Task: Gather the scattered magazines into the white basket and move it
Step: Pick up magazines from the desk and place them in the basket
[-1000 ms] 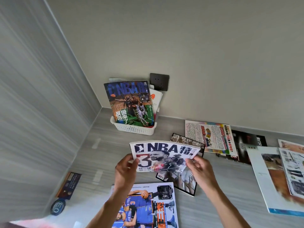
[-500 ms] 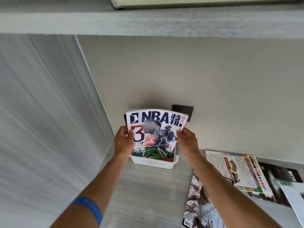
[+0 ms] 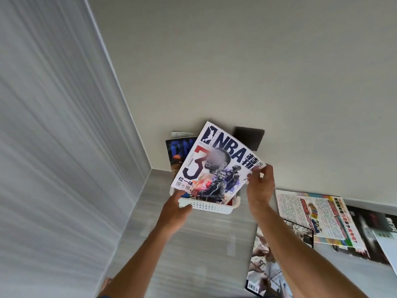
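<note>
Since a half-second earlier, we saw the glossy NBA magazine point(image 3: 217, 166) tip to eleven o'clock, its lower edge down in the perforated white plastic basket point(image 3: 212, 206). The left hand point(image 3: 175, 208) cupped the basket's corner; the right hand point(image 3: 260, 187) pinched the magazine's three-o'clock edge.

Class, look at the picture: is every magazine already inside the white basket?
No. Several magazines lie on the floor right of the white basket.
</note>
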`<state>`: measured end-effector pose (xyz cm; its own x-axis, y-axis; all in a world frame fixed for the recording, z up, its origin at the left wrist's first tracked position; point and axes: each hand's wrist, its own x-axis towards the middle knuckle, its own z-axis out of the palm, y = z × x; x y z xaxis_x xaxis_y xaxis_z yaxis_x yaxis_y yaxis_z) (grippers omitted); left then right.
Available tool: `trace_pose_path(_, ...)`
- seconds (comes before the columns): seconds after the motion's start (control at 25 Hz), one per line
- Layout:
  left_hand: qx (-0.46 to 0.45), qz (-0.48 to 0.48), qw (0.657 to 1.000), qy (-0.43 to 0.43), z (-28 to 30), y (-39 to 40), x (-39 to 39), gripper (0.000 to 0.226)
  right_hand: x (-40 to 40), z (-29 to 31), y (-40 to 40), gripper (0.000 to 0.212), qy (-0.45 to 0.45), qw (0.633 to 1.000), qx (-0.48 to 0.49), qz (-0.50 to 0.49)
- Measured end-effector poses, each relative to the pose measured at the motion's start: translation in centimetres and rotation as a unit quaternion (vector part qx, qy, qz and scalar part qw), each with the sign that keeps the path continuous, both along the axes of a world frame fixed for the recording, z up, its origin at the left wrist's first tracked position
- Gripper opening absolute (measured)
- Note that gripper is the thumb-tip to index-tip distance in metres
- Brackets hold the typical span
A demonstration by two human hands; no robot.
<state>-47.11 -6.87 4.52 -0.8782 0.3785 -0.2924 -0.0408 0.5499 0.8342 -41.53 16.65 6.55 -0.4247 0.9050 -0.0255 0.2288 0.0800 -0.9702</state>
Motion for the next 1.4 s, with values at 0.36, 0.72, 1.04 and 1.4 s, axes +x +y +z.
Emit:
trace_pose_path(0.36, -0.035, 0.013, 0.999, -0.025, -2.7, -0.9, 3.2, 0.045, -0.5, -0.1, 2.2, 0.017, 0.004, 0.998, 0.058, 0.007)
trace_pose_path(0.72, -0.018, 0.071, 0.997, -0.039, -2.8, -1.3, 4.4, 0.043, -1.9, 3.0, 1.9, 0.019, 0.025, 0.992, 0.071, 0.101)
trace_pose_path(1.04, 0.029, 0.076, 0.996, -0.044, -3.6, -2.1, 6.2, 0.040, 0.8, -7.5, -2.8, 0.035, -0.235, 0.921, -0.274, 0.148)
trace_pose_path(1.4, 0.077, 0.207, 0.972, -0.082, -1.8, -2.5, 9.2, 0.048, 9.0, -6.5, -3.3, 0.019, -0.154, 0.885, -0.426, 0.108)
